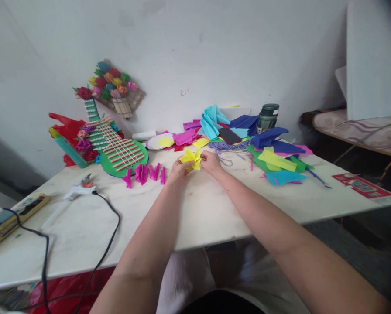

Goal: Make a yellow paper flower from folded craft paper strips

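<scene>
While both hands (178, 169) pinch, yellow paper (191, 158) between

Just left of the left hand (179, 169) a row of folded pink paper pieces (145, 173) lies on the table (198, 218), with a green guitar-shaped craft (118, 152) beyond them. Farther left rests a glue gun (79, 189), its black cord (119, 220) trailing toward the near edge. Beyond and right of the right hand (210, 162) coloured paper scraps (274, 159) are heaped, with a dark green flask (267, 117) behind and a dark flat thing (230, 136), possibly a phone, among them. A red packet (362, 186) lies far right.
</scene>
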The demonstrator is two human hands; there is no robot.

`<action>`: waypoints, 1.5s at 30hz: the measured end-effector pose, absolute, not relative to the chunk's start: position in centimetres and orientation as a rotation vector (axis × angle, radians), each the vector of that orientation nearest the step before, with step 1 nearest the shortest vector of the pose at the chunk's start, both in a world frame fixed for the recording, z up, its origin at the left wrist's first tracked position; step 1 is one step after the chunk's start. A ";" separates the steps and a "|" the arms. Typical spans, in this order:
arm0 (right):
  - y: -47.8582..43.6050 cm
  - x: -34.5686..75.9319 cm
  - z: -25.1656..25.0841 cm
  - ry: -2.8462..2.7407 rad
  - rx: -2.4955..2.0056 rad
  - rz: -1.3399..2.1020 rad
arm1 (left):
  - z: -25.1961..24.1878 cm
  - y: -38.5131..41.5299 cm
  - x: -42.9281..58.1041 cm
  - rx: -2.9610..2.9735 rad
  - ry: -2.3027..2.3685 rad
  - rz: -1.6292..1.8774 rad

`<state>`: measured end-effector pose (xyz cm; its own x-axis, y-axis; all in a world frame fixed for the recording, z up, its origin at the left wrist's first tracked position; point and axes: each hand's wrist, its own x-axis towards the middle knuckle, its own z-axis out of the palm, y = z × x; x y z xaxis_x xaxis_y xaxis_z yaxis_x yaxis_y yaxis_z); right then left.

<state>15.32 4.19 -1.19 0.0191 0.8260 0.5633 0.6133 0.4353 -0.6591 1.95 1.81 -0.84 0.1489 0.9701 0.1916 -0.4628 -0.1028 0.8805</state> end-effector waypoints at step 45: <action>1.3 14.2 0.0 -1.819 -1.522 -0.068 | -1.0 2.2 2.3 0.948 0.676 1.373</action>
<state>14.19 1.33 -0.02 -0.0116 0.8253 0.5646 0.8653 0.2913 -0.4079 2.28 2.15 -1.02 0.1127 0.9854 0.1274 -0.4998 -0.0546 0.8644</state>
